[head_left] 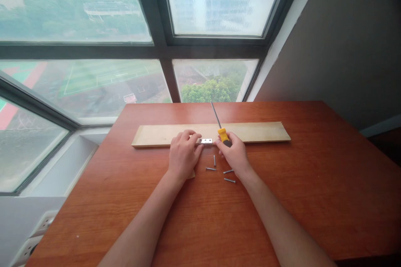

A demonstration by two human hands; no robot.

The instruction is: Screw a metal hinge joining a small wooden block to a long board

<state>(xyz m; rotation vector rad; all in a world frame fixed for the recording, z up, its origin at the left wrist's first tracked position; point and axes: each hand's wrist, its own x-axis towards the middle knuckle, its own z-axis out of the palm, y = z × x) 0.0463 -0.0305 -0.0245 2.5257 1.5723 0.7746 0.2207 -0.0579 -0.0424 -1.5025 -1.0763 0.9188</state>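
My left hand [184, 152] is at the near edge of a long, pale wooden board [253, 132], its thumb and fingers closed on the left end of a small silver metal plate with holes [206, 141]. The plate lies along the board's near edge. Just to its right, my right hand [234, 152] grips a screwdriver [223, 134] by its yellow and black handle. The screwdriver's shaft points up and away from me, its tip clear of the plate. Several screws [229, 180] lie loose on the table between my forearms.
The board rests across a reddish-brown wooden table [300, 200]. A corner of another pale wood piece [191, 175] shows beneath my left wrist. Dark-framed windows [161, 50] rise behind the table, a grey wall [338, 50] stands right, and sockets [45, 222] are low at left.
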